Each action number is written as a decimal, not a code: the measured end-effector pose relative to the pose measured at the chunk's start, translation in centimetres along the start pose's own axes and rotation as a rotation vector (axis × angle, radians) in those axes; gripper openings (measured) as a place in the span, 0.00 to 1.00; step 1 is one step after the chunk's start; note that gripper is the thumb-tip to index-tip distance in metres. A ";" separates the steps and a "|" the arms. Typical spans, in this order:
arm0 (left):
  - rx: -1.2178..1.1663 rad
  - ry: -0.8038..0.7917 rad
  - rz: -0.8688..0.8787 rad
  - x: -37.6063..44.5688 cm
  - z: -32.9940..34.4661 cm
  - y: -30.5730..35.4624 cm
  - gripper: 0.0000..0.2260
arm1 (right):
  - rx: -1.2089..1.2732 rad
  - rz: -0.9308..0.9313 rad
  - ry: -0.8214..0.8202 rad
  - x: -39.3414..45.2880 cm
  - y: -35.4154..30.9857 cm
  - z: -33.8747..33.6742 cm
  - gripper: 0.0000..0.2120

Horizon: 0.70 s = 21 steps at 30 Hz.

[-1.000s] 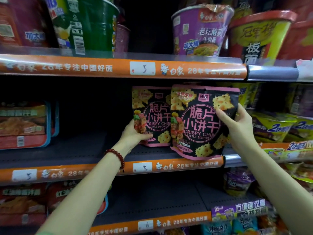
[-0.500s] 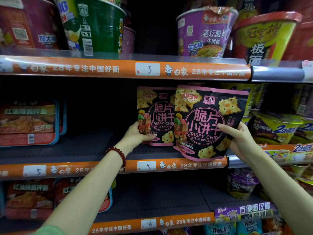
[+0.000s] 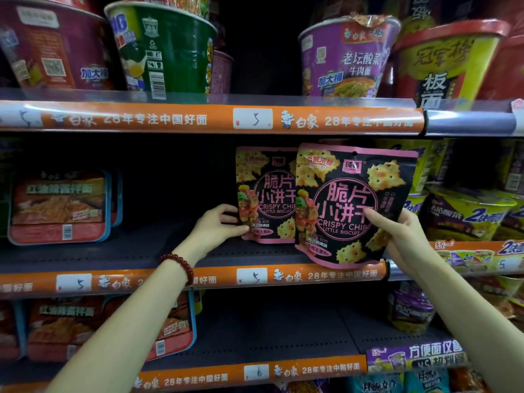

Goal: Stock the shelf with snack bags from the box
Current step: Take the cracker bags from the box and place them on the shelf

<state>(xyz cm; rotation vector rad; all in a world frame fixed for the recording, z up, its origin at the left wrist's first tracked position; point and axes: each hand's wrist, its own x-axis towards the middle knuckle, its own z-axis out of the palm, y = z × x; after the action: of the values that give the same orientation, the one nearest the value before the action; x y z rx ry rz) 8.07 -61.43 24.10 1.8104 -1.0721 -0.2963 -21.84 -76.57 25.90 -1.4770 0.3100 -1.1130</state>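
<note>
Your right hand (image 3: pixel 402 236) pinches the front snack bag (image 3: pixel 348 205) at its 3 o'clock edge, thumb across the face, the bag upright with its long axis running 12 to 6 and its bottom hanging just over the lip of the middle shelf (image 3: pixel 215 258). Your left hand (image 3: pixel 218 226) pinches the rear snack bag (image 3: pixel 263 194) at its 8 o'clock corner; it stands on the shelf behind, overlapped on its 3 o'clock side. The front bag likely needs pushing toward 12, and your right hand is nearer.

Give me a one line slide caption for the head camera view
Left hand steadies the rear snack bag while right hand sets the front snack bag on the middle shelf.
</note>
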 end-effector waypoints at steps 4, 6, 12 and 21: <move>0.209 -0.016 0.148 -3.5 -4.0 -1.6 0.17 | -0.005 -0.004 0.015 0.6 0.6 1.6 0.34; 0.338 -0.051 0.175 -5.2 -5.9 -2.6 0.16 | 0.019 0.007 0.002 1.0 1.0 3.0 0.25; 0.617 -0.086 0.157 -7.9 -8.6 -4.7 0.35 | 0.053 0.003 -0.037 2.3 2.1 7.2 0.17; 0.729 -0.023 0.246 -8.5 -7.8 -5.8 0.32 | 0.030 0.075 -0.060 3.9 3.8 9.3 0.07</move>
<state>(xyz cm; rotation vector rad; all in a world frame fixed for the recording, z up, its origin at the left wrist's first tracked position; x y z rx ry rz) 10.96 -49.25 21.02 2.2649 -1.5313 0.2627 -11.23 -74.60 25.83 -1.4583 0.3032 -1.0076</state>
